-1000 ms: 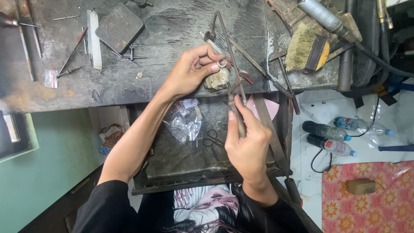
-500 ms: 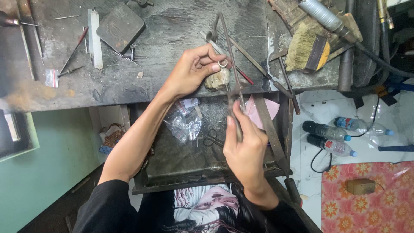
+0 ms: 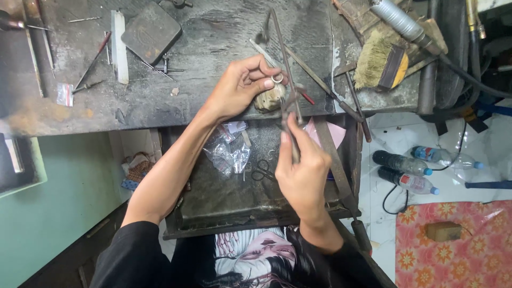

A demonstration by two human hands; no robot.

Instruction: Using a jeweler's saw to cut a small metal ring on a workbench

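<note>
My left hand [image 3: 240, 88] pinches a small silver ring [image 3: 277, 78] against a worn wooden bench pin [image 3: 268, 100] at the front edge of the dark workbench [image 3: 213, 32]. My right hand [image 3: 303, 170] grips the handle of a thin metal saw frame [image 3: 285, 64], which runs up past the ring. The tool's lower end is hidden inside my fist. Both forearms reach over an open metal drawer [image 3: 224, 197] under the bench.
In the drawer lie clear plastic bags [image 3: 229, 152] and small scissors [image 3: 261, 170]. On the bench are a dark metal block [image 3: 152, 33], a white bar [image 3: 118, 45], files and a bristle brush [image 3: 381, 64]. Plastic bottles [image 3: 408, 170] lie on the floor to the right.
My right hand has slid up the saw frame handle toward the bench edge, and the frame has shifted slightly. The left hand stays on the ring.
</note>
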